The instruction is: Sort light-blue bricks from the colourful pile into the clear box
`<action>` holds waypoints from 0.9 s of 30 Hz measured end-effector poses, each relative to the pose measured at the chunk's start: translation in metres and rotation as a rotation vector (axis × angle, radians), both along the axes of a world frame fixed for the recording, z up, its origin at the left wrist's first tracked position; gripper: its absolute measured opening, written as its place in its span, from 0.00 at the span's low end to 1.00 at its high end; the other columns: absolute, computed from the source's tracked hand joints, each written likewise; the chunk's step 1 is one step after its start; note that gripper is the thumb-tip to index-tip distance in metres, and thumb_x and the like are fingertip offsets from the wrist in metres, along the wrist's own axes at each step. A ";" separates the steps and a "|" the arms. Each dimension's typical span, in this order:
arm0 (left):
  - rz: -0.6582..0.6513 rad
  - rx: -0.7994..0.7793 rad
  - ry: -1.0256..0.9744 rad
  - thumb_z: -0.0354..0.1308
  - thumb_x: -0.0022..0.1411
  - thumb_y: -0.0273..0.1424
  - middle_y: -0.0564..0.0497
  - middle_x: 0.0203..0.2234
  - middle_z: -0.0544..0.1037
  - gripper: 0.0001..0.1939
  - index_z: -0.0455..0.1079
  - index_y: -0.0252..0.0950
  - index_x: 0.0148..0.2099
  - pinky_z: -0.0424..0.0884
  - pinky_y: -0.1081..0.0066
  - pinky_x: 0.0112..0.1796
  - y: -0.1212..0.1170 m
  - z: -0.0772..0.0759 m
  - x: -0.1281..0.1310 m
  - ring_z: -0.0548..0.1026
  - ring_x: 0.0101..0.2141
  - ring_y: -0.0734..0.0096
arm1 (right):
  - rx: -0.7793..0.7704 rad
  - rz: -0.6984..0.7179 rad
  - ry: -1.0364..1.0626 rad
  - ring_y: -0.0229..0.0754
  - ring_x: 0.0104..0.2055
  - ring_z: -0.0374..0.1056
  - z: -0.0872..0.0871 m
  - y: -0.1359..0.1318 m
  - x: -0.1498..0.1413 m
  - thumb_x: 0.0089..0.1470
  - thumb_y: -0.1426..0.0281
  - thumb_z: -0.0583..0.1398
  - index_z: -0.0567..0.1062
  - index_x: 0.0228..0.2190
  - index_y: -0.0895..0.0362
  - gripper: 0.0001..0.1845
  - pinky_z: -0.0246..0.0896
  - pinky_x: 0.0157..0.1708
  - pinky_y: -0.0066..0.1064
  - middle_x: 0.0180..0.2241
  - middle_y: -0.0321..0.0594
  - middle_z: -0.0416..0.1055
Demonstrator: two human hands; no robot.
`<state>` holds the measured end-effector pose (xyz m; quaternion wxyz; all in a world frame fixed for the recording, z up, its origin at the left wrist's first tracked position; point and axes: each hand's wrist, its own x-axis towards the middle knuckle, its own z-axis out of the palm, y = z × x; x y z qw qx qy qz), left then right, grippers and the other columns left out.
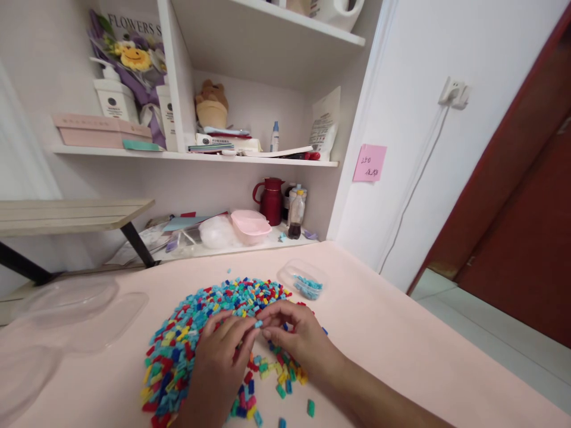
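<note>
Apparently it's early going: a broad heap of multicoloured toy bricks (241, 292) lies loose on the pink tabletop (383, 333), against one small light-blue batch (307, 288) in the clear plastic tub (291, 268). Over the heap, the left hand (224, 349) pinches a single light-blue brick (258, 324), fingertips nearly together; the right hand (300, 334) curls close, its grip unclear.

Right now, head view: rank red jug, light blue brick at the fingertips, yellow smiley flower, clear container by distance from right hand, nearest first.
From the right hand:
1. Light blue brick: at its fingertips.
2. Clear container: on the table, just beyond the hand.
3. Red jug: lower shelf, behind the table.
4. Yellow smiley flower: upper left shelf.
</note>
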<state>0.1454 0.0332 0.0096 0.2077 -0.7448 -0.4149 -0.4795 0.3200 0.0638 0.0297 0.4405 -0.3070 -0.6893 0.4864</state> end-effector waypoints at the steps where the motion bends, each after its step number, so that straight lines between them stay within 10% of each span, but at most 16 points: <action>1: -0.004 -0.003 -0.001 0.55 0.64 0.30 0.55 0.30 0.82 0.04 0.70 0.41 0.41 0.71 0.64 0.41 0.000 0.000 0.000 0.78 0.32 0.69 | -0.001 0.001 -0.004 0.37 0.30 0.65 0.001 0.000 0.000 0.48 0.71 0.63 0.78 0.33 0.56 0.07 0.61 0.32 0.28 0.28 0.35 0.72; 27: -0.049 -0.246 0.048 0.49 0.66 0.29 0.56 0.30 0.82 0.11 0.72 0.42 0.37 0.69 0.64 0.43 -0.003 -0.001 0.003 0.78 0.30 0.72 | -0.043 -0.015 -0.036 0.37 0.27 0.64 -0.003 0.003 0.001 0.51 0.62 0.64 0.78 0.30 0.57 0.10 0.58 0.30 0.28 0.23 0.34 0.70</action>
